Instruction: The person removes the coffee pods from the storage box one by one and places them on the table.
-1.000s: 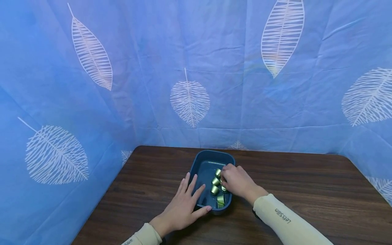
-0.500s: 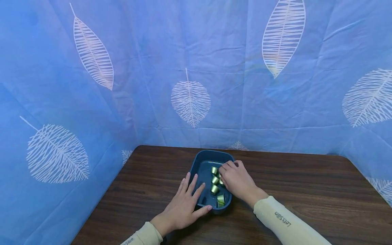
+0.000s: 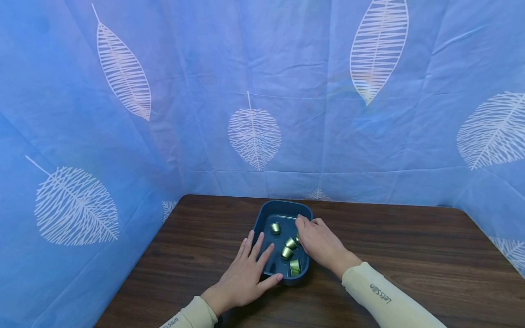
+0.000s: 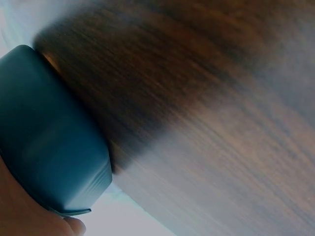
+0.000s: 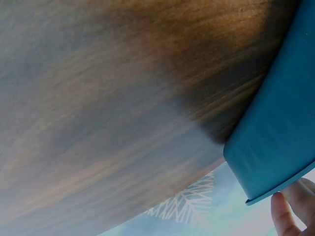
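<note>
A dark blue plastic bin [image 3: 283,279] lies lengthwise on the table, with several shiny green coffee capsules inside. One capsule [image 3: 275,228] sits apart toward the bin's left wall. Two more, a capsule [image 3: 290,243] and a capsule [image 3: 286,253], lie close together mid-bin. Others are at the near right corner. My left hand [image 3: 246,275] rests with spread, straight fingers over the bin's left and near rim. My right hand [image 3: 320,239] reaches over the right rim with bent fingers, partly covering a capsule [image 3: 298,238]. Its fingertips are hidden from above; I cannot tell whether they pinch anything.
The dark wood table [image 3: 393,255] extends on both sides of the bin. A blue cloth [image 3: 303,136] with white leaf prints hangs behind and around it. In the wrist views, the bin's outer wall [image 4: 54,132] shows beside the tabletop.
One capsule has moved left, away from the others, at the bin's far part. My right hand has shifted its fingers slightly along the right side; my left hand keeps its place.
</note>
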The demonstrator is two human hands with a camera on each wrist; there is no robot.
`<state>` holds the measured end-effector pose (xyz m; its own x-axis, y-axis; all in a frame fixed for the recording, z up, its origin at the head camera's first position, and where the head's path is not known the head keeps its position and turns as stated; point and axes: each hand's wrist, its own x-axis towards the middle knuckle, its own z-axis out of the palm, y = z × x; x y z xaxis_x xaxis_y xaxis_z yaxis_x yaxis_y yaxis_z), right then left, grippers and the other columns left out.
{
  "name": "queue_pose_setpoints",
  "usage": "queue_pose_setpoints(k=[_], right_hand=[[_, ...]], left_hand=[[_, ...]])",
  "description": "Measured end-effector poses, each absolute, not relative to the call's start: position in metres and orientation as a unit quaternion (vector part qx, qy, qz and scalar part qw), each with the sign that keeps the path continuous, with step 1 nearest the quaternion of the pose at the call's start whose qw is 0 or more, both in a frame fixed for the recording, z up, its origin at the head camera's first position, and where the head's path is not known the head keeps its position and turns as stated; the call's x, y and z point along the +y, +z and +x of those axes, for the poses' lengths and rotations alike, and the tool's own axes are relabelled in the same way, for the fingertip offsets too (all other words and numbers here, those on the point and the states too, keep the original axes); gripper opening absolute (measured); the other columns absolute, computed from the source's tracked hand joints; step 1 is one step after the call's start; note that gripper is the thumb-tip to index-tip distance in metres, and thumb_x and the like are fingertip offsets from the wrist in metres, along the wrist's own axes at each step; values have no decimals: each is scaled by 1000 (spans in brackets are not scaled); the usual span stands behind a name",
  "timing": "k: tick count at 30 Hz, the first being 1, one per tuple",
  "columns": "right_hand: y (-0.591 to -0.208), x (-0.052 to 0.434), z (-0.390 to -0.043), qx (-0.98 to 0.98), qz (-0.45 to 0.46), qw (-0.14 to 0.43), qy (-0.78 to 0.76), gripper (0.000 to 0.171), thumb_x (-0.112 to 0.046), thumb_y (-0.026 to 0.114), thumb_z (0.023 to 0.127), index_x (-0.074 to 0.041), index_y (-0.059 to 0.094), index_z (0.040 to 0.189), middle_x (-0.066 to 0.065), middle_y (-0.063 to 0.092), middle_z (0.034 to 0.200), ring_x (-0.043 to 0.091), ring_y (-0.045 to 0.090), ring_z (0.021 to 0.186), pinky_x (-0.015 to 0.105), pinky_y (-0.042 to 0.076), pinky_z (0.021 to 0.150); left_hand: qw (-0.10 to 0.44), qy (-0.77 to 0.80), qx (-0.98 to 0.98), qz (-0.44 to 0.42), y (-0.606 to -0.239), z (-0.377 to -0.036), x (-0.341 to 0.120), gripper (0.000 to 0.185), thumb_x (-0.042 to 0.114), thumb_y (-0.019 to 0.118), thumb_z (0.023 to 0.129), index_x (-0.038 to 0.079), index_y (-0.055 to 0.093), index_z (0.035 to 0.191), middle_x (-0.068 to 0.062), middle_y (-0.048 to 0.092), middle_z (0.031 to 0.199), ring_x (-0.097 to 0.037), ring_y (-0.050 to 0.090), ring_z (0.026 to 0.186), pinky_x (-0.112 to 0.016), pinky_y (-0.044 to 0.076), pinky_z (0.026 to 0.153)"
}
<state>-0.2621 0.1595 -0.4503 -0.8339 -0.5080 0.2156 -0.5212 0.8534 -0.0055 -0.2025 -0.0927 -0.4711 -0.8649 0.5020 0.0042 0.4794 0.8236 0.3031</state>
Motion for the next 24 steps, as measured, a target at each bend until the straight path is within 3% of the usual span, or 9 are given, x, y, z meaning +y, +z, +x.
queue_pose_setpoints(k=[2,6,9,16,20,24], right_hand=[[-450,159,-262,-957,269,100,32,40,-18,72,105,2,55,135,25,67,142,27,76,112,51,54,112],[-449,159,-262,-957,270,96,37,25,-17,69,107,-4,56,124,13,71,117,21,71,100,46,55,107],[-450,159,-263,-954,276,108,30,18,-16,68,107,-8,54,115,4,61,96,15,61,86,41,53,97],[-450,159,-263,-952,282,120,24,21,-16,69,106,-6,54,116,4,57,94,14,51,79,35,41,83],[-449,158,-264,-955,275,107,29,23,-17,68,106,-3,55,118,14,67,118,19,62,91,36,41,85],[-448,158,-264,-956,273,106,31,20,-17,67,106,-3,56,115,26,61,149,27,70,113,38,43,89]], left_hand=[[39,149,954,258,-471,-203,-93,80,71,43,107,22,36,170,-13,11,183,-40,-1,170,-64,14,135],[38,146,954,258,-472,-203,-93,80,72,42,107,23,35,170,-13,11,183,-40,-1,170,-63,14,135],[36,142,955,259,-472,-204,-93,81,73,42,107,23,35,170,-13,11,183,-40,-1,170,-64,14,135],[36,136,956,257,-472,-204,-93,80,72,41,107,24,34,170,-12,12,183,-40,-1,170,-63,14,135],[36,135,957,256,-471,-204,-92,81,73,41,107,24,35,170,-13,14,183,-39,-1,170,-62,14,135],[34,133,957,256,-471,-205,-92,81,73,41,106,23,35,170,-13,15,182,-40,-1,170,-63,15,135]])
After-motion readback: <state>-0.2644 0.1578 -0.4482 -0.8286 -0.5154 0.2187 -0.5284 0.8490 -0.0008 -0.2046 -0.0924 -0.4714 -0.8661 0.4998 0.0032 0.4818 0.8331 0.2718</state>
